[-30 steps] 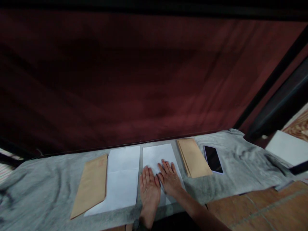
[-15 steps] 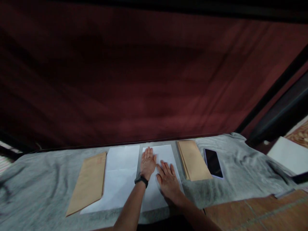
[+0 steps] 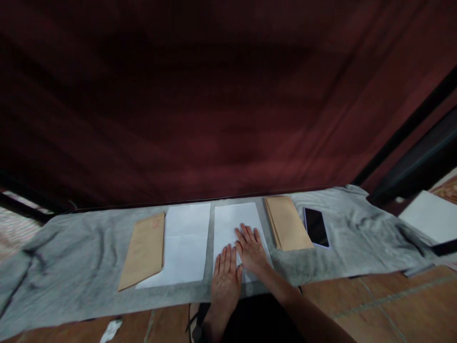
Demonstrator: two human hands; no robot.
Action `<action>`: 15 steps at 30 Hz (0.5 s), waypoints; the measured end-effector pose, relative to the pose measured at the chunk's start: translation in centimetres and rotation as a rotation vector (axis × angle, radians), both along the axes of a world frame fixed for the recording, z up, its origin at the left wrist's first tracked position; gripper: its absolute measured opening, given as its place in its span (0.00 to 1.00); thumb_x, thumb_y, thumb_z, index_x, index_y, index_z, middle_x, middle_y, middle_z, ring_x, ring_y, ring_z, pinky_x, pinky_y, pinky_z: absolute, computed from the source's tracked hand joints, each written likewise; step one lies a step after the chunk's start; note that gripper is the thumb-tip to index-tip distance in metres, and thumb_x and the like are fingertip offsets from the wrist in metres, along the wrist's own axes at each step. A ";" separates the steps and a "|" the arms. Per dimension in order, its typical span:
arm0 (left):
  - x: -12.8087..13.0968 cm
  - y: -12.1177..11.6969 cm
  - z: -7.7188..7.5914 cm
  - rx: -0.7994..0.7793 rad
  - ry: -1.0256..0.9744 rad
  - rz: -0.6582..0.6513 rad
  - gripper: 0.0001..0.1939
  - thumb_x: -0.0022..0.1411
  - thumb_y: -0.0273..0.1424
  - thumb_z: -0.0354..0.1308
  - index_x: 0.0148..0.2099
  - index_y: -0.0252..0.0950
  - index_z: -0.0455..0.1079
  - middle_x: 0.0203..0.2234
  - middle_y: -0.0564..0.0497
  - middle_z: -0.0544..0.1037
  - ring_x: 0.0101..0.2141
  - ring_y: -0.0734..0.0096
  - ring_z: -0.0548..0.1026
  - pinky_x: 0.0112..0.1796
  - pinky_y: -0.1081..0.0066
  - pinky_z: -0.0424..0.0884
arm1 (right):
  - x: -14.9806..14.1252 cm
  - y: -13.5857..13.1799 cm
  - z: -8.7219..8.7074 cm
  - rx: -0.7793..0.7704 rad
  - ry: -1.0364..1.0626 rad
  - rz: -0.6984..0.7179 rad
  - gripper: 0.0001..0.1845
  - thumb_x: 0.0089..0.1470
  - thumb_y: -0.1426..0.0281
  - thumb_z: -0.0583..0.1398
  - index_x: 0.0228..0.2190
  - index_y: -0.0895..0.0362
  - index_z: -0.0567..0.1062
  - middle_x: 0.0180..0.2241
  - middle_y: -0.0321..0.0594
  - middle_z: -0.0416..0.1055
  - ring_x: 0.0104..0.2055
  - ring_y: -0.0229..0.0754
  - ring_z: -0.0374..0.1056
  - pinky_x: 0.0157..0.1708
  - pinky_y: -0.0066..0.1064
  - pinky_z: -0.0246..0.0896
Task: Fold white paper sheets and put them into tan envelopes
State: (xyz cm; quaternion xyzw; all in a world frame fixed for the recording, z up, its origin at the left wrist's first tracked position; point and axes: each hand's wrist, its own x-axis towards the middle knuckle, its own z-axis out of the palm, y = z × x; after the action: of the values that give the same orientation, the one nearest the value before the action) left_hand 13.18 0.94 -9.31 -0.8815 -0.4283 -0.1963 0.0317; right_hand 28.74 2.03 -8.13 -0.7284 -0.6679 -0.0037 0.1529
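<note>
A sheet of white paper (image 3: 228,216) lies flat on the grey cloth in front of me. My left hand (image 3: 226,278) rests palm down over its near edge, fingers together and stretched out. My right hand (image 3: 250,248) lies flat on the same sheet a little farther away, its fingers spread. The two hands are close beside each other and hide the sheet's near part. To the left is another white sheet (image 3: 187,247) with a faint crease across it. A brown envelope (image 3: 144,247) overlaps that sheet's left side.
Right of my hands lies a stack of brown envelopes (image 3: 288,226), then a dark-screened phone (image 3: 316,227). The grey cloth (image 3: 85,262) covers the narrow surface, with a dark red panel (image 3: 228,143) behind it. A white flat object (image 3: 430,216) stands at far right.
My left hand has slid toward me, from the sheet's far part to its near edge. The right hand stays on the paper. The view has tilted, showing more floor.
</note>
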 end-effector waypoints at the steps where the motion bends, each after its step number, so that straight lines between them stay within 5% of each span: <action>1: -0.4 -0.8 0.1 0.012 0.007 0.007 0.27 0.72 0.34 0.44 0.70 0.34 0.56 0.67 0.43 0.62 0.67 0.57 0.59 0.63 0.53 0.60 | 0.0 0.1 0.1 -0.006 0.006 -0.005 0.27 0.69 0.64 0.49 0.67 0.53 0.59 0.70 0.48 0.50 0.71 0.53 0.48 0.68 0.55 0.40; 7: -1.1 -1.0 0.8 0.069 0.014 0.005 0.28 0.72 0.36 0.48 0.71 0.34 0.56 0.67 0.41 0.62 0.66 0.55 0.60 0.63 0.55 0.61 | -0.3 -1.0 0.7 0.004 0.005 -0.023 0.26 0.69 0.65 0.49 0.65 0.54 0.62 0.69 0.45 0.53 0.70 0.52 0.51 0.68 0.53 0.42; 15: -2.7 -2.0 0.8 0.070 -0.053 0.052 0.31 0.73 0.40 0.46 0.72 0.30 0.52 0.66 0.34 0.63 0.66 0.50 0.61 0.61 0.50 0.63 | 1.2 -9.1 -0.6 0.165 -0.078 -0.029 0.29 0.68 0.65 0.52 0.66 0.57 0.59 0.67 0.46 0.58 0.68 0.50 0.56 0.66 0.46 0.50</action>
State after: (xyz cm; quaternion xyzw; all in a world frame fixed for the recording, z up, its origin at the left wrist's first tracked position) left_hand 10.46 -1.02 -8.56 -0.8630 -0.4445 -0.2334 0.0562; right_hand 29.98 -7.03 -8.69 -0.7221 -0.6602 -0.0892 0.1863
